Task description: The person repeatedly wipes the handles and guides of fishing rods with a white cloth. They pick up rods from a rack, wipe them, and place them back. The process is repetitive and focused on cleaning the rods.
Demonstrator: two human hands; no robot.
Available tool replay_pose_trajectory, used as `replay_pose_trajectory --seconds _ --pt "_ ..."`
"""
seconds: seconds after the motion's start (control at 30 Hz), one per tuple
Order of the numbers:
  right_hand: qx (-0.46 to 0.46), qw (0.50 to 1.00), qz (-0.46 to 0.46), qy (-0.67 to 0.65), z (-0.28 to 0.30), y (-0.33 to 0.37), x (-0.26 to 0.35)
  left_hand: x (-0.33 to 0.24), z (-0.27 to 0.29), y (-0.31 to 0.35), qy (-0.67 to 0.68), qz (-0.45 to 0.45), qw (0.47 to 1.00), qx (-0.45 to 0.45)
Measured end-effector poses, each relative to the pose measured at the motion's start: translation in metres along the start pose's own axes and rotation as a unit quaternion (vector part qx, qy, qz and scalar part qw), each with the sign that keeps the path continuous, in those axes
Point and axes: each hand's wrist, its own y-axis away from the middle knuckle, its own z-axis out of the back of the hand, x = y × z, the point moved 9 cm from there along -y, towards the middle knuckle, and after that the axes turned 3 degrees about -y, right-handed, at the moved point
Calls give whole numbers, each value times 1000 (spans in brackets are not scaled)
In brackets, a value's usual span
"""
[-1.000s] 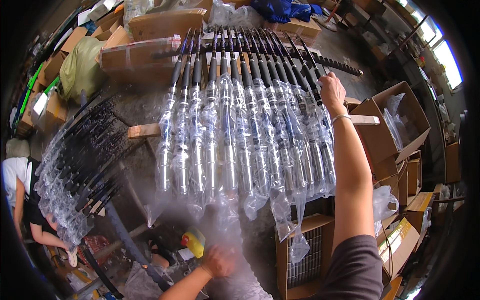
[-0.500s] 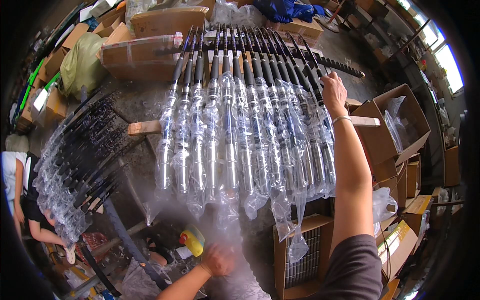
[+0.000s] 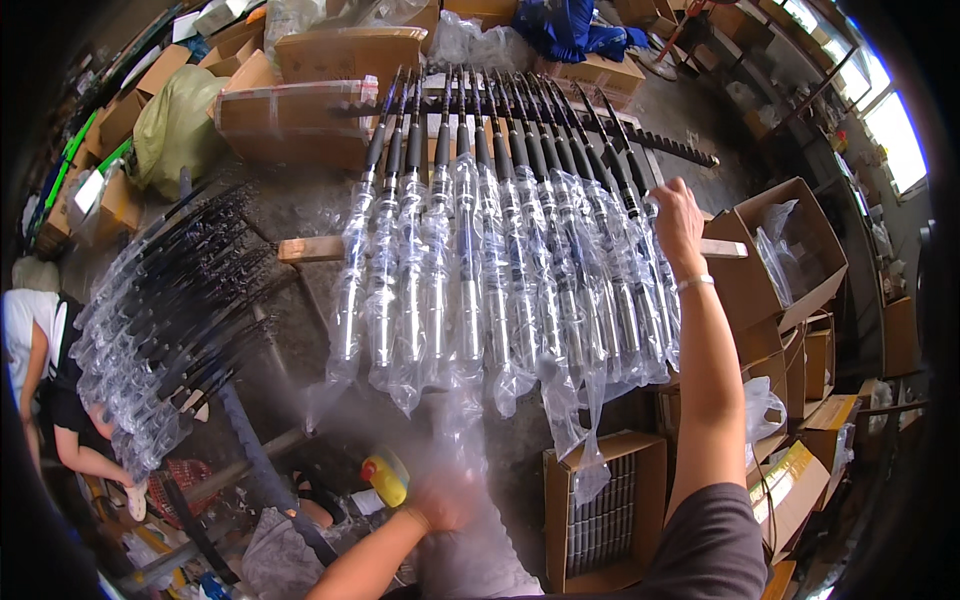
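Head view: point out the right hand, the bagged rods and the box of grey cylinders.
Right hand [image 3: 679,217]: head view, back of the hand.
Bagged rods [image 3: 471,310]: head view, plastic-covered part of one rod.
Box of grey cylinders [image 3: 651,500]: head view, its right wall.

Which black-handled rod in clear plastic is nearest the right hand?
The central row's rightmost black-handled rod, beside the right hand; others lie farther left.

Dim overall, blown-out window [image 3: 895,140] at two o'clock, bright glints on plastic [image 3: 470,300] at centre, milky blur over left hand [image 3: 440,503] at six o'clock, edges bowing toward black rim.
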Motion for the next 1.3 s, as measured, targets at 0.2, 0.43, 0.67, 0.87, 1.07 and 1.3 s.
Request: replay_pose_trajectory --seconds 0.2,0.43,0.67,0.87,1.07,1.3 --pt "89 851 -210 -473 34 120 14 -21 19 -10 -46 -55 997 -32" --pt "165 365 -299 -866 84 267 193 -13 -16 -12 -55 -28 998 -28" --pt "267 75 -296 -914 71 358 328 -40 64 60 -41 53 969 -238" --pt "382 14 -358 -852 20 412 375 16 127 239 -135 241 925 -259" --pt "477 79 -344 -805 10 431 401 103 260 342 -322 367 833 -259" --pt "453 71 -383 -802 -1 425 403 209 331 293 -340 358 828 -266"
